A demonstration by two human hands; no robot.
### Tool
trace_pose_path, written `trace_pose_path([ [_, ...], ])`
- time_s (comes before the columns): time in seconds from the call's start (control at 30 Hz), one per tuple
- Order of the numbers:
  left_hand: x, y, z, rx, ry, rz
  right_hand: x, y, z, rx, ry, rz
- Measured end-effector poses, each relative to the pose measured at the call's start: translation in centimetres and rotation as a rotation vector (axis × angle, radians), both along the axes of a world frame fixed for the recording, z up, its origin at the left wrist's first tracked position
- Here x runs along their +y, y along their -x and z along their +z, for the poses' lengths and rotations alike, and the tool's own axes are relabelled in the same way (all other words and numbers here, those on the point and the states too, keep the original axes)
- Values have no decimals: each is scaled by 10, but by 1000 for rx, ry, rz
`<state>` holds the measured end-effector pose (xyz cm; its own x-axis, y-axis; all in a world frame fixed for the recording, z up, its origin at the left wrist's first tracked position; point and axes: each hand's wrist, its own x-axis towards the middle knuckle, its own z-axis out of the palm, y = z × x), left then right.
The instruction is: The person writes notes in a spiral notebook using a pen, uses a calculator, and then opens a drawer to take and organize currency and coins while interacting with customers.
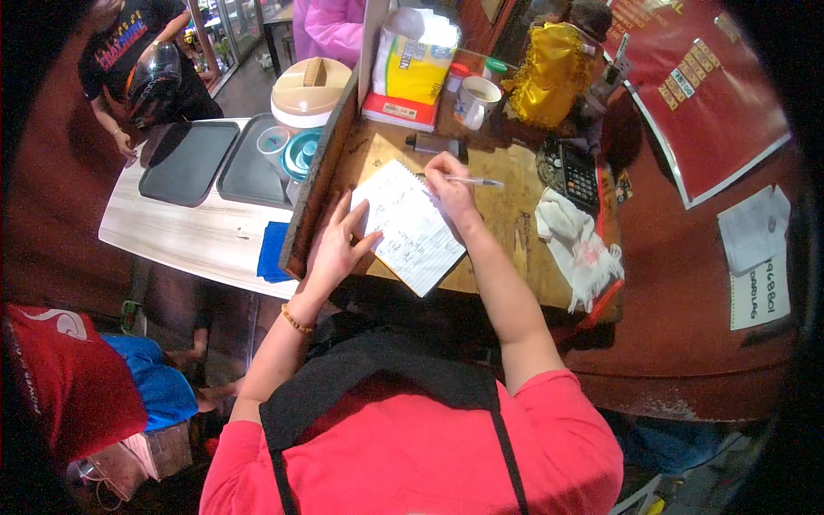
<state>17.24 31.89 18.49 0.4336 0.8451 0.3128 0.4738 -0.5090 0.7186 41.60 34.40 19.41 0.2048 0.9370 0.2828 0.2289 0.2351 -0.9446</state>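
A spiral-bound notepad (421, 245) with handwriting on its lined page lies tilted on the wooden desk (506, 232). My right hand (452, 190) grips a pen (477, 181) over the pad's upper right edge; the pen's barrel points out to the right. Flat along the pad's left side rests my left hand (342, 240), its fingers spread and fingertips touching the paper. Whether the pen's tip touches the page is hidden by my fingers. Just beyond the pad lies a small dark object (436, 146).
A wooden partition (322, 184) divides the desk from a counter with dark trays (189, 163) and a round tub (313, 90). A mug (475, 101), calculator (579, 174) and white cloth (579, 245) surround the pad. A person holding a helmet (155, 81) stands far left.
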Motion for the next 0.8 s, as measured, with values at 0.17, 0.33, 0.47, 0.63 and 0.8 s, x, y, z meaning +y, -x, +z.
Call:
trace_pose_path([
  [0.17, 0, 1, 1, 19, -11, 10, -3, 12, -4, -145, -210, -1],
  [0.33, 0, 3, 0, 14, -3, 6, -13, 11, 2, -334, -91, 172],
  [0.47, -1, 1, 2, -8, 52, -3, -13, 12, -1, -336, -79, 173],
  [0.63, 0, 1, 3, -22, 88, -7, -12, 15, 0, -366, -82, 191],
  [0.8, 3, 1, -3, 34, 26, 10, -14, 15, 2, -355, -79, 204],
])
